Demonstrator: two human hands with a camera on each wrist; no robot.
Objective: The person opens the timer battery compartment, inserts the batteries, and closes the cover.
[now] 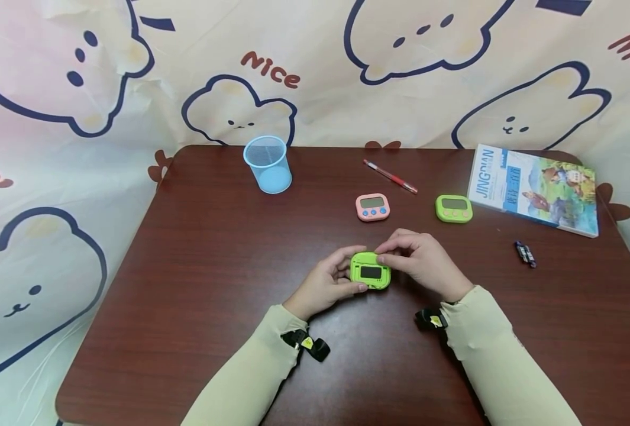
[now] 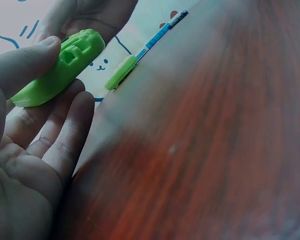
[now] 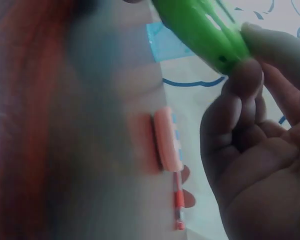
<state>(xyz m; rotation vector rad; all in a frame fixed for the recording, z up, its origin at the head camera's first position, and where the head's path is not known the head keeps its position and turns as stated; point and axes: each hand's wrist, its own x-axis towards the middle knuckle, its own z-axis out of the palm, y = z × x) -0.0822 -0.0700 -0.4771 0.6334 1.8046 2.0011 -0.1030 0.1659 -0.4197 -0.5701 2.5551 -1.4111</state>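
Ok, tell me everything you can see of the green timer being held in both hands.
The green timer is a small rounded block, plastic by its look, with a dark rectangular recess in the side facing up. It is held near the table's middle, the left hand gripping its left end, the right hand pinching its top right edge.

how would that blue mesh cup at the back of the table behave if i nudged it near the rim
The blue mesh cup looks thin-walled and empty, so probably light. It stands upright on a base narrower than its mouth, so a nudge near the rim would likely tip it. Once on its side, its tapered round body may roll in a curve across the brown wooden table.
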